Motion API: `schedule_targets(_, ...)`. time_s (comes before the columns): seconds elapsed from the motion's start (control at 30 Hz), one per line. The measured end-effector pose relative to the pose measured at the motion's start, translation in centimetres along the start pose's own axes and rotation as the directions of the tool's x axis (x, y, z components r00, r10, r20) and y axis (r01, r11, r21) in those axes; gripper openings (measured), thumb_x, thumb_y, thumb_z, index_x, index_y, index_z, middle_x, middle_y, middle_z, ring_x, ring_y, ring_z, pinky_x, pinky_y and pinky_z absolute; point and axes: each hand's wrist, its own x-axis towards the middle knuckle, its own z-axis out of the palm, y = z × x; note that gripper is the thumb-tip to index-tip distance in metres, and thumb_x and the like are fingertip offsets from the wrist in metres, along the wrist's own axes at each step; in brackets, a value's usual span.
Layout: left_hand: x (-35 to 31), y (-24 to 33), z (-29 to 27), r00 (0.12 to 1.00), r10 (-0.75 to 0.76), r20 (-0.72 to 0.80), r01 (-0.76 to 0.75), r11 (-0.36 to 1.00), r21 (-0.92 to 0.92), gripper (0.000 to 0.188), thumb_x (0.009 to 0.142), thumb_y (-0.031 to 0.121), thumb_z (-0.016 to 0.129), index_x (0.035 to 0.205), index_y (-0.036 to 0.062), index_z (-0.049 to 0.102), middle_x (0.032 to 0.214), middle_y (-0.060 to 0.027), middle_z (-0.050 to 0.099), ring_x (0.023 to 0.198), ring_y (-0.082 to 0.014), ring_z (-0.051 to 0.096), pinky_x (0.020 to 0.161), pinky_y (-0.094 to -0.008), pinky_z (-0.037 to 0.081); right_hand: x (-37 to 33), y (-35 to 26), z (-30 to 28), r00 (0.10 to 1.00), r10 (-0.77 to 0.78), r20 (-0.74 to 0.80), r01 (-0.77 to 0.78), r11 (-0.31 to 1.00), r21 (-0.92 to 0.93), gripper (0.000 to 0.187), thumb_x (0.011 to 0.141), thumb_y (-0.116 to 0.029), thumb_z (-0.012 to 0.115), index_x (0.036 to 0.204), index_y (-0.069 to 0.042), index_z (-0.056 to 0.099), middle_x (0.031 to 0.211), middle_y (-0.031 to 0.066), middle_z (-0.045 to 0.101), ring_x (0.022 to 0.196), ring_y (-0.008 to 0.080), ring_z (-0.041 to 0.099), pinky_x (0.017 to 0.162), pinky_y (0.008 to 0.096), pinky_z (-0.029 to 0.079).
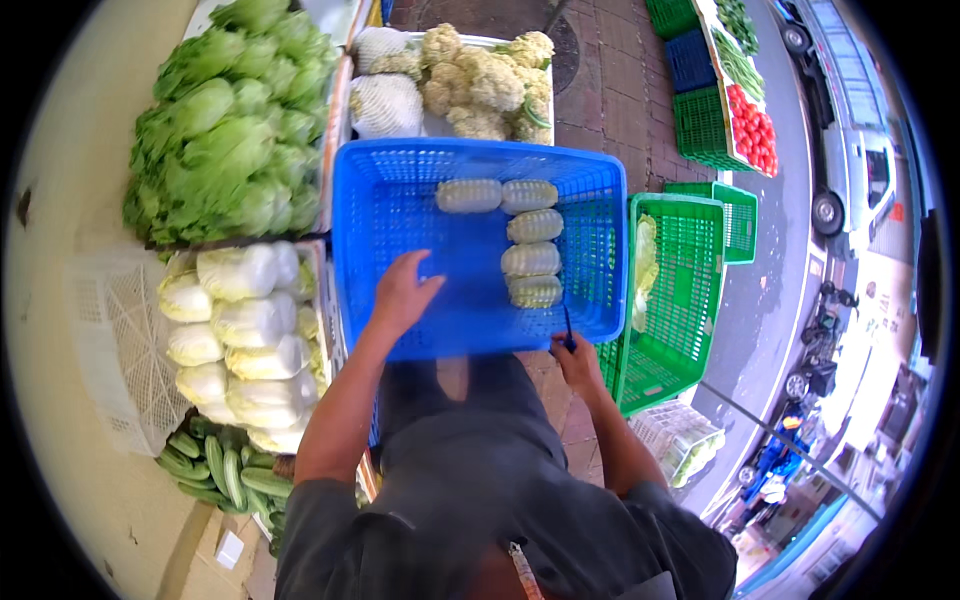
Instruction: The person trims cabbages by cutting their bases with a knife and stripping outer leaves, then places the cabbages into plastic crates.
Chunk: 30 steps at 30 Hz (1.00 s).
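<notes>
A large blue plastic basket (400,147) lies in front of me. Inside it, several pale oblong heads that look like napa cabbage (533,226) form a column on the right, with one more at the upper left of that column. My left hand (405,292) hovers over the basket's lower left part, fingers apart and holding nothing. At the basket's near right edge, my right hand (578,362) is closed round the handle of a dark, thin-bladed knife (568,320), its blade pointing away from me.
Leafy lettuce (225,120), stacked napa cabbages (255,330) and green gourds (235,475) line the left. Cauliflowers (490,80) sit beyond the basket. Green crates (675,340) stand to the right, with tomatoes (750,130) farther off. Vehicles (850,180) line the street.
</notes>
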Motion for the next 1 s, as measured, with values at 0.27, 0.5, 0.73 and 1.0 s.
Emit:
schedule_targets(0.27,18.2,-5.1,16.6,0.984,0.061,0.165,-0.133,0.871,0.472,0.069,0.076,0.028,0.076,0.134,0.0031,0.047,0.14,-0.0181,0.046,0.129,-0.0355,0.044,0.105,-0.0454,0.038,-5.8,6.3,-5.7,0.901,0.424,-0.097,-0.357,0.849,0.389,0.023,0.088,-0.014,0.061,0.103,0.003,0.063,0.069,0.0026,0.058,0.058,0.0101,0.055,0.058,0.0254,0.048)
schedule_targets(0.5,21.2,-9.2,22.9,0.985,0.131,0.108,-0.166,0.62,0.766,0.096,0.064,0.036,0.085,0.143,0.0075,0.038,0.141,-0.0169,0.043,0.131,-0.0374,0.039,0.107,-0.058,0.028,-7.3,11.3,-5.4,0.789,0.611,-0.067,-0.503,0.704,0.501,0.025,0.089,-0.013,0.06,0.108,0.003,0.061,0.067,0.0001,0.055,0.053,0.0075,0.051,0.059,0.0238,0.051)
schedule_targets(0.73,20.9,-13.8,24.1,0.926,0.378,0.019,-0.236,0.537,0.81,0.098,0.06,0.034,0.086,0.142,0.0064,0.039,0.138,-0.0221,0.046,0.128,-0.0369,0.043,0.106,-0.057,0.031,-6.5,12.4,-5.5,0.796,0.602,-0.057,-0.487,0.694,0.529,0.025,0.09,-0.013,0.059,0.108,0.004,0.061,0.069,-0.0001,0.055,0.055,0.0081,0.052,0.061,0.0256,0.052)
schedule_targets(1.0,19.2,-7.7,20.7,0.989,-0.149,0.012,0.112,0.79,0.602,0.098,0.062,0.037,0.084,0.14,0.0002,0.037,0.133,-0.0236,0.052,0.124,-0.0409,0.049,0.102,-0.0523,0.04,-6.0,11.6,-6.3,0.825,0.56,-0.073,-0.449,0.729,0.516,0.025,0.091,-0.012,0.057,0.109,0.005,0.06,0.074,-0.0001,0.056,0.058,0.0068,0.052,0.066,0.0265,0.054)
